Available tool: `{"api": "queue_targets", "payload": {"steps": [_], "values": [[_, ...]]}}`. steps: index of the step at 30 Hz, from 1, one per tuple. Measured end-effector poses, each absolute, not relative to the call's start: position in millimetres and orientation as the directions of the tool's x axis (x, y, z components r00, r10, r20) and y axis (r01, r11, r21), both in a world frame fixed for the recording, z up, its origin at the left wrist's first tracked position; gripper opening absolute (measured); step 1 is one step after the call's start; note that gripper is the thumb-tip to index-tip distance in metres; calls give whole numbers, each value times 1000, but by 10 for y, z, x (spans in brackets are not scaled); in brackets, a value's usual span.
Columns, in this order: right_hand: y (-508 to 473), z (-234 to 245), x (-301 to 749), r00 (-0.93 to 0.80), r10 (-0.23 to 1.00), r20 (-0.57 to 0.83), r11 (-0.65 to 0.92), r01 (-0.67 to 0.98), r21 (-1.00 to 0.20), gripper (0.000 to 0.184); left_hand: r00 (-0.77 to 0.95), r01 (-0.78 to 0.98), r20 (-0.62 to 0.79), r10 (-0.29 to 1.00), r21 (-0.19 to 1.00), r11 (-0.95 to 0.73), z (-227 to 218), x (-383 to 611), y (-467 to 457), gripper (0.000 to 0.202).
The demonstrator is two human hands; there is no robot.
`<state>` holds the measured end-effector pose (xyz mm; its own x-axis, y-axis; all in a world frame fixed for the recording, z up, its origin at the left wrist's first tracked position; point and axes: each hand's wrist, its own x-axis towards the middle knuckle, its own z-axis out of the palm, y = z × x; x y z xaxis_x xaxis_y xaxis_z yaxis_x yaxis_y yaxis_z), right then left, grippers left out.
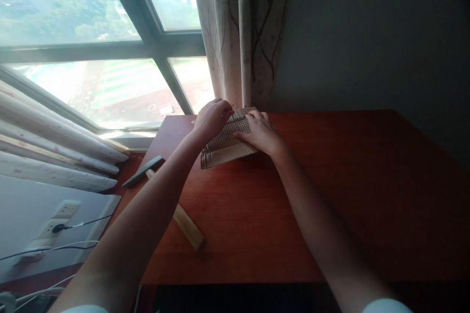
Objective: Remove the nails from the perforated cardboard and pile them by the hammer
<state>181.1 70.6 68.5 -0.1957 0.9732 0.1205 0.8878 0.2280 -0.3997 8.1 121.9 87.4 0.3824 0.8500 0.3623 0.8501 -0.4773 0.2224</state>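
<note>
A piece of corrugated cardboard carries a brown, mesh-like woven patch across its middle. It is tilted over the far part of the table, below the curtain. My right hand grips the cardboard at its right side, thumb lying over the woven patch. Above the far left part of the patch, my left hand has its fingers curled together in a pinch. Whatever those fingertips hold is too small to make out.
A hammer-like tool with a long grey head and wooden handle lies on the reddish-brown table, partly behind my left forearm. Windows and curtains stand beyond. A wall socket with cables is at left.
</note>
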Motion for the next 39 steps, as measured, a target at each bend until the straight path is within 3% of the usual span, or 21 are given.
{"api": "queue_targets", "payload": {"steps": [14, 23, 30, 35, 39], "values": [[757, 588, 1783, -253, 949, 188, 310, 852, -422, 62, 368, 809, 426, 827, 291, -510, 769, 78, 1225, 15], [735, 597, 1744, -261, 945, 196, 323, 836, -443, 60, 297, 767, 383, 875, 451, -458, 672, -61, 1174, 15], [702, 642, 1730, -251, 953, 168, 300, 853, -427, 59, 72, 600, 572, 817, 630, -494, 955, 9, 1270, 10], [698, 655, 1736, -247, 959, 141, 284, 852, -439, 66, 89, 649, 591, 802, 577, -496, 1180, -308, 973, 7], [700, 650, 1739, -246, 959, 142, 284, 851, -441, 65, 141, 787, 417, 898, 503, -357, 954, -787, 562, 15]]}}
